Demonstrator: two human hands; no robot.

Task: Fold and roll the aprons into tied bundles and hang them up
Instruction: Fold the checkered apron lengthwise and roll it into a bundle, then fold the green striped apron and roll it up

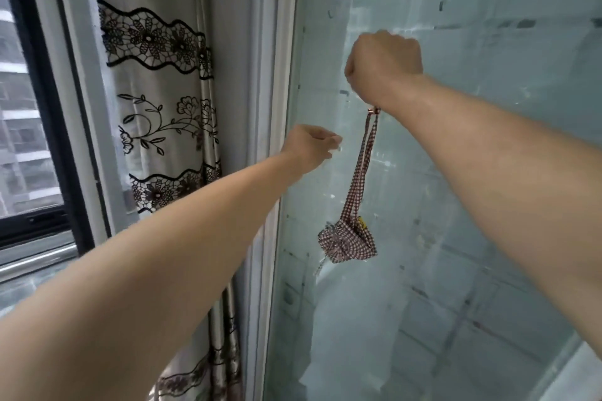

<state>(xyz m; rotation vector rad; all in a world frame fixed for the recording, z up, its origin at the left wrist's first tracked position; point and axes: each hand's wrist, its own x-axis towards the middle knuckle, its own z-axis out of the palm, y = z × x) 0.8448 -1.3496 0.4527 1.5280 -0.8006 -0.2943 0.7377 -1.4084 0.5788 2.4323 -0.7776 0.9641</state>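
Against the glass panel (488, 140), the right hand (384, 65), fisted, seemingly grips the strap (365, 159); the bundle (347, 242) hangs vertically, while the left hand (309, 148) pinches nothing visible.

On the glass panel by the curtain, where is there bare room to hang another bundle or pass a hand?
Bare glass panel lies below the checked apron bundle and right of its strap, bordered by the right forearm. It is crowded between the left hand, near the white frame, and the right hand gripping the strap's top. The curtain fills the left.
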